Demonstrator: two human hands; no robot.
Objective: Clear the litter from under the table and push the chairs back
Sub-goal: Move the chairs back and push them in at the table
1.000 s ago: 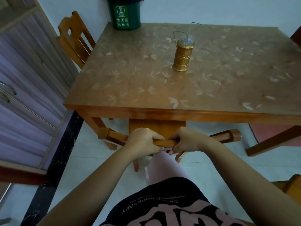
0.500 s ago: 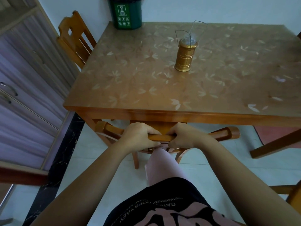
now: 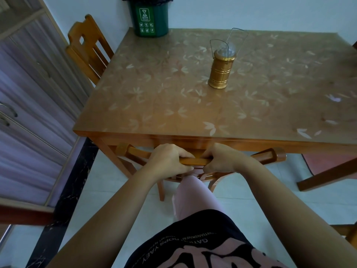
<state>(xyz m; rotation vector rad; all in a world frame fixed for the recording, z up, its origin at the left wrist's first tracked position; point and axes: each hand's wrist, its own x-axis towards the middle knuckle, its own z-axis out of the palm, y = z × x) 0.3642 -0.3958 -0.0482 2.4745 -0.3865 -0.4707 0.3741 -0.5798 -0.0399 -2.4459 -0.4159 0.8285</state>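
A wooden chair (image 3: pixel 270 154) stands at the near edge of the wooden table (image 3: pixel 193 140), its seat hidden under the tabletop. Only its curved top rail and two legs show. My left hand (image 3: pixel 170 159) and my right hand (image 3: pixel 222 157) grip the middle of that rail side by side, fingers curled over it. The floor under the table is mostly hidden and no litter shows there.
A second wooden chair (image 3: pixel 87 49) sits at the table's left side. A green bin (image 3: pixel 148 20) and a gold lantern (image 3: pixel 221 70) stand on the tabletop. A cabinet (image 3: pixel 25 113) lines the left wall. A red mat (image 3: pixel 328 163) and another chair's leg (image 3: pixel 328 176) lie at right.
The chair held by both hands has slid forward, further under the table, so its top rail now sits close against the table's near edge.
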